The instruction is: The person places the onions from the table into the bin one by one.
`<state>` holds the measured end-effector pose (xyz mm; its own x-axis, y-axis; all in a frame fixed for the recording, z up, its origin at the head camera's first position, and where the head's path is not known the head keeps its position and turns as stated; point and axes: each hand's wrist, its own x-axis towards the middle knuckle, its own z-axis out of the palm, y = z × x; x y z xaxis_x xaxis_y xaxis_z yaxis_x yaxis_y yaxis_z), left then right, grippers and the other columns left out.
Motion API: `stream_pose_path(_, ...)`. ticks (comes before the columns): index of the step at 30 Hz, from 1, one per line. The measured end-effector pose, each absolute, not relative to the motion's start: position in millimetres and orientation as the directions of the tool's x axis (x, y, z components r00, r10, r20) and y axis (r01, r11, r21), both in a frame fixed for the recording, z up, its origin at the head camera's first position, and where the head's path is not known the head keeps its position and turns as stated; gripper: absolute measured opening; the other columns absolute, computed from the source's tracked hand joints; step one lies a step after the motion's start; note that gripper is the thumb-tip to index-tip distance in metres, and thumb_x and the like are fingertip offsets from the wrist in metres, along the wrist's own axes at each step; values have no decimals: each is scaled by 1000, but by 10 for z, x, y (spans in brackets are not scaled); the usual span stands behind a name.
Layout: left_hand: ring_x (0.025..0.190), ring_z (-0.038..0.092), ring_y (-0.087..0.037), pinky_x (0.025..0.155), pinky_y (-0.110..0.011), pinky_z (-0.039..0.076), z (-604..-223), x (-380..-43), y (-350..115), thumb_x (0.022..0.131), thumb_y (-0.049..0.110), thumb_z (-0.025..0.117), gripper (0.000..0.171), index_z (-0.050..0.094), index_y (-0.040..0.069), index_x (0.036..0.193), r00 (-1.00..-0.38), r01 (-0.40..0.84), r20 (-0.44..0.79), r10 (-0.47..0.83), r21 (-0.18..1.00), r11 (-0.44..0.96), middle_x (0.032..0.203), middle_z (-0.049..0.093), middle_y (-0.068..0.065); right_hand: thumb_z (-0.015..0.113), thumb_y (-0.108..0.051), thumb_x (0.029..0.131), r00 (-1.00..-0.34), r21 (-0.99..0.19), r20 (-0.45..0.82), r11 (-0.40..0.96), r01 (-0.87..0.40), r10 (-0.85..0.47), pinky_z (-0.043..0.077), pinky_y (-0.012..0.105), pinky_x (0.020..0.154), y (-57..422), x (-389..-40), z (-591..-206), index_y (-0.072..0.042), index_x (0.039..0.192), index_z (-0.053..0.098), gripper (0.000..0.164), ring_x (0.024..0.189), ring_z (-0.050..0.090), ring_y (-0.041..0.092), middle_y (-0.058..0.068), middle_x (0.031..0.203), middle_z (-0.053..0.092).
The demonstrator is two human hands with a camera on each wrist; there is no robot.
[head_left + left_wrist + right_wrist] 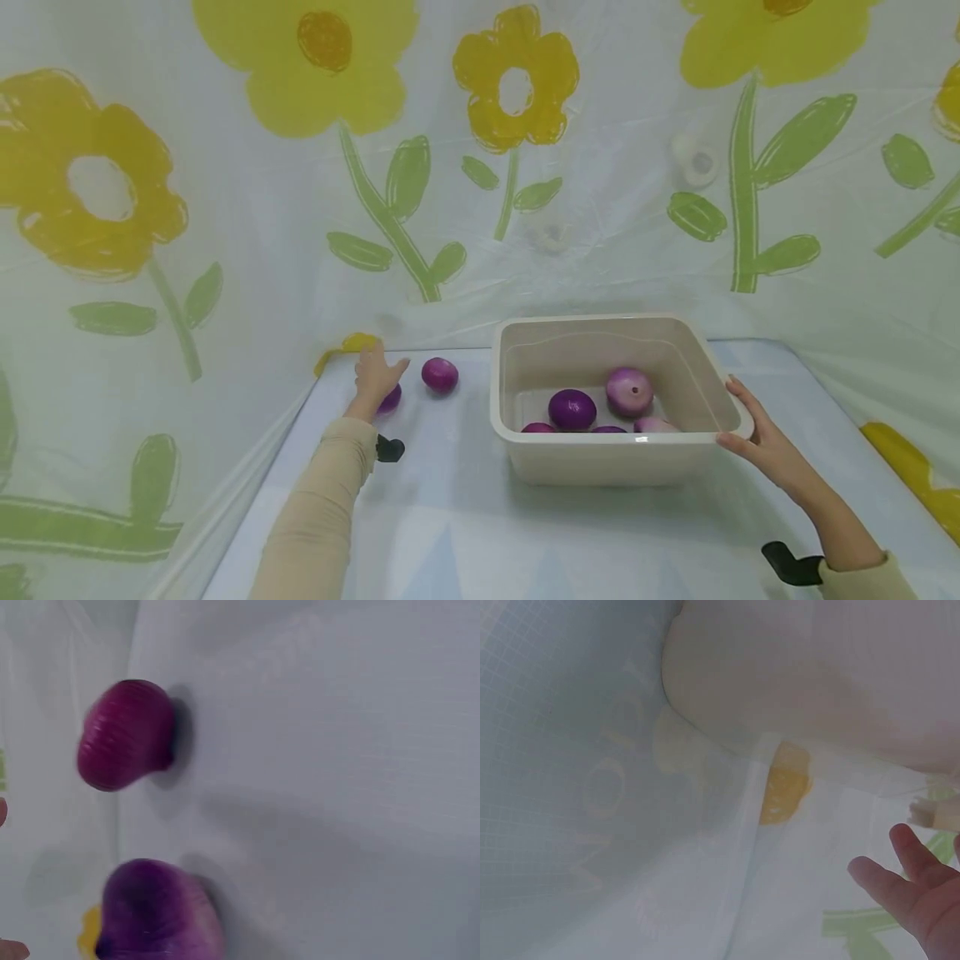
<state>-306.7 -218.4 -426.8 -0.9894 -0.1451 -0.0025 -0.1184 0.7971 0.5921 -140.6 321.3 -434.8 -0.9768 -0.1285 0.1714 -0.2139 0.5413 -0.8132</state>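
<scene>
In the head view my left hand (372, 377) reaches over a purple onion (390, 400) at the table's left, fingers extended and thumb spread, partly hiding it. The left wrist view shows this purple-and-pale onion (161, 911) low down, with fingertips (12, 950) at the left edge apart from it. A second red onion (440, 377) lies a little to the right. My right hand (768, 442) rests at the right front corner of a beige plastic bin (615, 462), thumb and fingers spread along its rim. Several onions, such as a dark purple one (572, 410), lie inside.
A white cloth with a light blue pattern covers the table (465, 517). Behind it and at the sides hangs a pale curtain (600, 267) printed with yellow flowers and green leaves. The bin stands near the table's back edge.
</scene>
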Motion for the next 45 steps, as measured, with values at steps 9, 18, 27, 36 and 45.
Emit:
stream_pose_path(9, 128, 9, -56, 99, -69, 18, -4727, -2872, -2370, 83, 31, 63, 88, 7, 4, 145, -959, -272, -121, -254, 632, 726, 145, -3, -31, 52, -10, 91, -971, -814, 192, 530, -239, -143, 32, 73, 83, 3208, -1401, -4368, -21, 148, -4, 80, 102, 21, -14, 6, 153, -2)
stream_pose_path(18, 126, 22, -54, 103, -62, 23, -4898, -2745, -2453, 82, 26, 66, 83, 15, 3, 143, -955, -250, -76, -288, 728, 638, 142, 13, -34, 52, -11, 91, -973, -813, 178, 535, -230, -147, 32, 72, 85, 3190, -1404, -4354, -20, 148, -5, 80, 112, 25, -2, 15, 152, -2)
stream_pose_path(27, 127, 28, -45, 106, -56, 23, -5029, -2773, -2512, 80, 21, 67, 78, 21, 1, 141, -944, -230, -43, -326, 795, 561, 136, 26, -32, 52, -11, 91, -973, -813, 184, 535, -229, -137, 28, 72, 85, 3182, -1420, -4339, -18, 148, -3, 80, 113, 24, -4, 2, 154, -4)
stream_pose_path(36, 109, 44, -44, 93, -52, 35, -4962, -2787, -2444, 81, 16, 63, 58, 39, -5, 129, -909, -174, 119, -400, 762, 623, 118, 46, -32, 53, -12, 91, -972, -786, 191, 573, -234, -134, 42, 60, 85, 3191, -1411, -4318, -17, 148, -2, 80, 102, 20, -16, -12, 152, -4)
stream_pose_path(45, 113, 42, -43, 96, -52, 35, -4989, -2827, -2439, 81, 23, 64, 65, 34, -4, 132, -918, -205, 72, -390, 756, 622, 123, 41, -30, 53, -11, 91, -974, -787, 182, 574, -227, -135, 45, 53, 80, 3211, -1397, -4305, -19, 148, -3, 80, 101, 21, -16, 8, 153, 1)
